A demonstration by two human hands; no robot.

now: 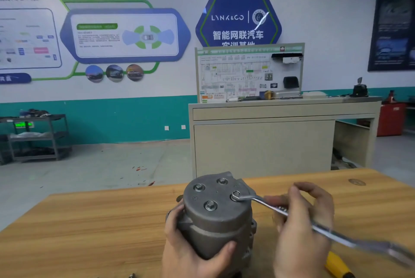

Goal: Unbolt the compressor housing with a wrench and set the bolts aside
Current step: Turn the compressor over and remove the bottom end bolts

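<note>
- The compressor housing (215, 217) stands upright near the front edge of the wooden surface (89, 228), its long axis vertical and its flat bolted end face turned up.
- Three hex bolts (210, 205) sit seated in that face, at the left, far and near positions; the fourth spot, on the right, is covered by the wrench's ring end.
- The left hand (190, 253) wraps the housing's lower body from the near left side, fingers behind it and thumb across the front; its grip is closed around the housing.
- The wrench (278, 209) runs from the ring on the right bolt down and to the right, towards the camera; its near end is blurred.
- The right hand (301, 221) is at the wrench's shank, thumb side towards the housing, fingers curled over and around the shank, so the grip holds the wrench.
- A yellow tool handle (338, 265) lies on the surface by the right wrist, only partly in view.
- On the far wall a blue hexagonal sign (238, 15) reads "LYNK&CO" above "智能网联汽车"; the line below is cut off by a board.
</note>
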